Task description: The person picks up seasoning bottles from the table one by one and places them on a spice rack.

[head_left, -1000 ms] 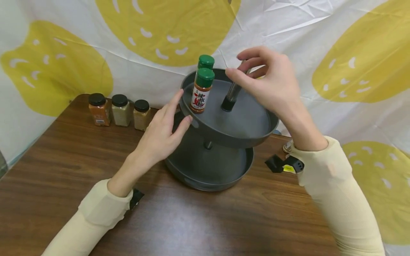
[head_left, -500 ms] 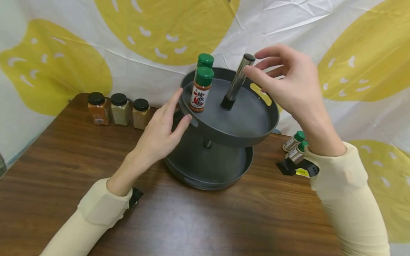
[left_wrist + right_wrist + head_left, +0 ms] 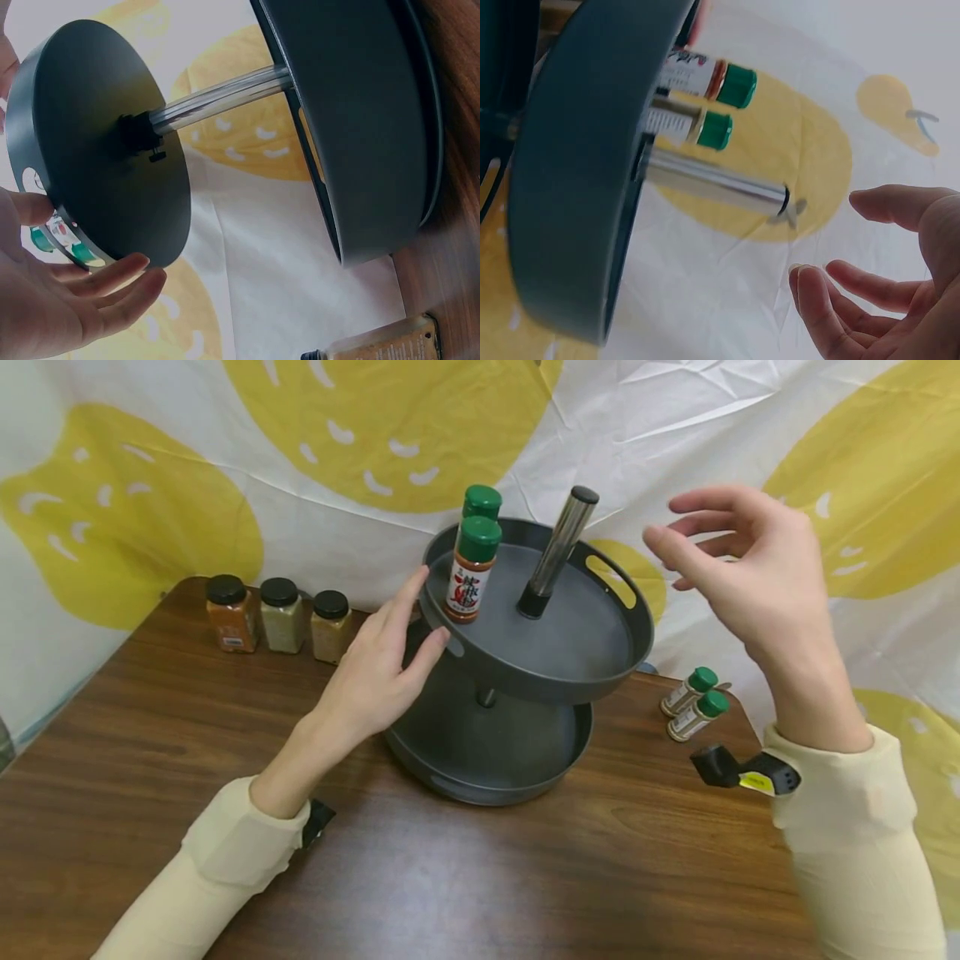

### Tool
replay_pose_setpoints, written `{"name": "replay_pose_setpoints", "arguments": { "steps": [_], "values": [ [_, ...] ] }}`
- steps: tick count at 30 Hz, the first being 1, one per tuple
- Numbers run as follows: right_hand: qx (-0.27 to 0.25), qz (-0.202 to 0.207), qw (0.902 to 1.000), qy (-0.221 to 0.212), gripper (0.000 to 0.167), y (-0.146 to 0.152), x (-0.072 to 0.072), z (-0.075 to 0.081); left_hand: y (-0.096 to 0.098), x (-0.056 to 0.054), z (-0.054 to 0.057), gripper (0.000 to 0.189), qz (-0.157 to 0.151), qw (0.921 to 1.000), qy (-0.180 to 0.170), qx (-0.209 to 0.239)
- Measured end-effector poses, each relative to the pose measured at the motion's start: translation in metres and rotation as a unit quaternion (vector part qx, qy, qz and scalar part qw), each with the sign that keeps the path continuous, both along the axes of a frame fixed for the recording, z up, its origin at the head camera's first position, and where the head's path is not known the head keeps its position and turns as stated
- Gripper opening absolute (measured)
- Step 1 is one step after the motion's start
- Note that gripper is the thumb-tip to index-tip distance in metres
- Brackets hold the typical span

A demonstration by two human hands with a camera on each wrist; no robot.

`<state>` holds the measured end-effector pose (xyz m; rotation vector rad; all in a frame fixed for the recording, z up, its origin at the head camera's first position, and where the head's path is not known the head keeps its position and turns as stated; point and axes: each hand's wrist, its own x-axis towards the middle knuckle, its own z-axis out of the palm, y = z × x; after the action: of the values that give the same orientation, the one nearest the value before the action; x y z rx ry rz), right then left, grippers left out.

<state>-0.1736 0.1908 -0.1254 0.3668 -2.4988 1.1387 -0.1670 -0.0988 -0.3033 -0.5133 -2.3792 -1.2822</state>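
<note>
Left hand (image 3: 378,672) wide at upper tray (image 3: 585,647), right hand (image 3: 765,556) wide, well apart from pole (image 3: 558,543), two green-capped bottles (image 3: 470,581) standing on tray

Through my cameras I see a big white cloth (image 3: 592,435) hanging behind a dark brown table (image 3: 150,760) with wood lines on top. Large yellow fruit shapes (image 3: 420,410) are on the cloth, with little curved white marks inside them. I see shiny wrinkles near its top right. My right wrist view shows a smaller yellow fruit shape (image 3: 896,112) with a greyish stalk. At the far left is a plain, pale surface (image 3: 30,627); I can't tell if it is wall or more cloth. The table's back left corner is rounded. A soft white glow of light (image 3: 427,877) shines on its front part.
</note>
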Motion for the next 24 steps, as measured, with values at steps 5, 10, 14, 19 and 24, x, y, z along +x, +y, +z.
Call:
{"name": "replay_pose_setpoints", "arguments": {
  "steps": [5, 10, 14, 19, 24],
  "values": [
    [-0.013, -0.016, 0.9998, -0.004, 0.033, 0.019, 0.001, -0.003, 0.000, 0.000, 0.000, 0.069, 0.001, 1.0000, -0.003, -0.004],
    [-0.027, -0.030, 0.9991, -0.009, 0.036, 0.037, 0.001, -0.003, 0.001, 0.000, -0.001, 0.069, -0.001, 1.0000, 0.000, 0.000],
    [-0.030, -0.049, 0.9983, -0.015, 0.037, 0.052, 0.000, -0.008, 0.001, 0.000, -0.001, 0.069, -0.004, 1.0000, 0.000, 0.003],
    [-0.014, -0.082, 0.9961, -0.030, 0.038, 0.070, -0.002, -0.018, 0.001, 0.000, 0.000, 0.069, -0.002, 1.0000, -0.001, 0.001],
    [-0.016, -0.099, 0.9938, -0.048, 0.042, 0.084, -0.006, -0.030, 0.000, 0.000, -0.001, 0.069, -0.002, 1.0000, -0.004, -0.001]
  ]
}}
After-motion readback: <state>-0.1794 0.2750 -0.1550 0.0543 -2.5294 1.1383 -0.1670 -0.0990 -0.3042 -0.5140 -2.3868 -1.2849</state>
